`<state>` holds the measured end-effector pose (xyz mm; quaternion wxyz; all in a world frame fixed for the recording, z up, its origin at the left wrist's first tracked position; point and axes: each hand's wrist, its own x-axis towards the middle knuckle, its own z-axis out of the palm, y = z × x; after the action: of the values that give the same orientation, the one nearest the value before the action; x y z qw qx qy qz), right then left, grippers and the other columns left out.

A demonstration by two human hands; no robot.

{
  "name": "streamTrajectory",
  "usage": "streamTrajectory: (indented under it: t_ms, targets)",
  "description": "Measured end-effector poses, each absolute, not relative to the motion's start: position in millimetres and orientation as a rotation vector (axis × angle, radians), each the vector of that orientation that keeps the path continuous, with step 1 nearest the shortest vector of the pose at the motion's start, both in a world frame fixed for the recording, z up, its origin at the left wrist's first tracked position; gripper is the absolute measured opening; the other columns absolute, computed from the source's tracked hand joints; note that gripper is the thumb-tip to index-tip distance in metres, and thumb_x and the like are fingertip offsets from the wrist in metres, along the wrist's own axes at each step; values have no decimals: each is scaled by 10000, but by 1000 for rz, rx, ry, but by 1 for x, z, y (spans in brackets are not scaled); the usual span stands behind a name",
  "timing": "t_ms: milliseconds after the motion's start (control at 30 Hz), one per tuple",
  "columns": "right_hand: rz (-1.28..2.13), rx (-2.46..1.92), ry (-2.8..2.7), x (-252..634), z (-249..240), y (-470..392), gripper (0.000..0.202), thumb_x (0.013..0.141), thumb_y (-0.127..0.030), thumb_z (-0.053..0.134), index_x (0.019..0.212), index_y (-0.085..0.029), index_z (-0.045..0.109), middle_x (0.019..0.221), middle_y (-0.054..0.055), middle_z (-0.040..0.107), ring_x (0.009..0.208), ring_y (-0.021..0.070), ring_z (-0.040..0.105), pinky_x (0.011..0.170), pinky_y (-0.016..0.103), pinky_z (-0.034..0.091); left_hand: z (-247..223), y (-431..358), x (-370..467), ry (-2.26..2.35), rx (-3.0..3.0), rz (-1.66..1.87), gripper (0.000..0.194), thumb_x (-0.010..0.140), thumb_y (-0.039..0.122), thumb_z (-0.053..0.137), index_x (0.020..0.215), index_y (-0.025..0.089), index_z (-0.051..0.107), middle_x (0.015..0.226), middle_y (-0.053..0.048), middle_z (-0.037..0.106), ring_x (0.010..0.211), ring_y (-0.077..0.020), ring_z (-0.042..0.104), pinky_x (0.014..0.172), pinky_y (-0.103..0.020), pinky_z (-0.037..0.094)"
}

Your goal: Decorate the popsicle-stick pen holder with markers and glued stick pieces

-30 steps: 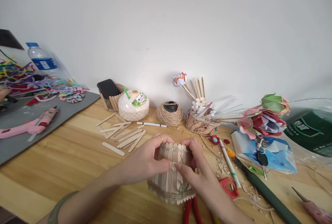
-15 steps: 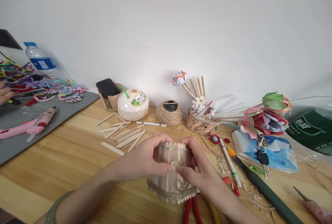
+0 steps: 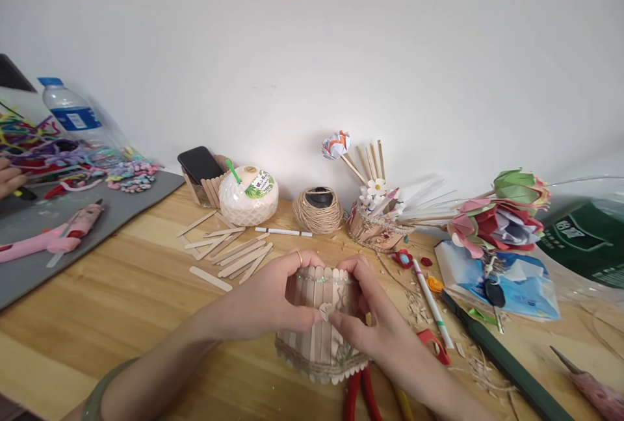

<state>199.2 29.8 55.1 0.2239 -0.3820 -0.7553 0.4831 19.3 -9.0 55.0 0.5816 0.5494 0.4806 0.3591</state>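
A small basket of craft sticks [image 3: 312, 336] is held between both hands, its front wall turned toward me. Twine runs around its lower edge and a glittery trim crosses near the top. My left hand [image 3: 280, 297] grips the left side, fingers over the rim and thumb on the front. On the right side, my right hand [image 3: 370, 317] is closed around the wall in the same way. Both thumbs meet at a small pale flower-shaped piece [image 3: 325, 310] on the front, touching it. Red-handled pliers [image 3: 361, 395] lie partly under the basket.
Loose craft sticks [image 3: 238, 255], a wrapped coconut [image 3: 248, 197], a twine ball [image 3: 318, 210] and a decorated holder [image 3: 373, 226] stand behind. Paper flowers [image 3: 502, 219] and a dark green bar [image 3: 507, 356] lie right. A pink glue gun [image 3: 58, 239] and another person's hand [image 3: 10, 178] are left.
The view has shifted very slightly. Both hands keep the same hold on the basket, thumbs still at the flower-shaped piece.
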Motion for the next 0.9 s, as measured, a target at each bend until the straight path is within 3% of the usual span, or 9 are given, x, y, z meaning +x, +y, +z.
streamTrajectory:
  t_ms: [300, 900]
  targets:
    - [1306, -1003, -2059, 201, 45, 29, 214, 728, -245, 508, 939, -233, 472, 910, 27, 476, 961, 251, 438, 732, 360, 380, 54, -10, 19, 1141, 1296, 831, 282, 667, 158, 631, 919, 186, 510, 780, 50, 503, 719, -120, 455, 645, -249, 368]
    - [1349, -981, -2023, 203, 40, 28, 190, 780, -244, 489, 968, -240, 461, 917, 25, 471, 973, 245, 452, 723, 353, 402, 53, -11, 19, 1143, 1325, 818, 262, 690, 179, 638, 914, 199, 503, 792, 45, 503, 733, -124, 461, 648, -243, 382]
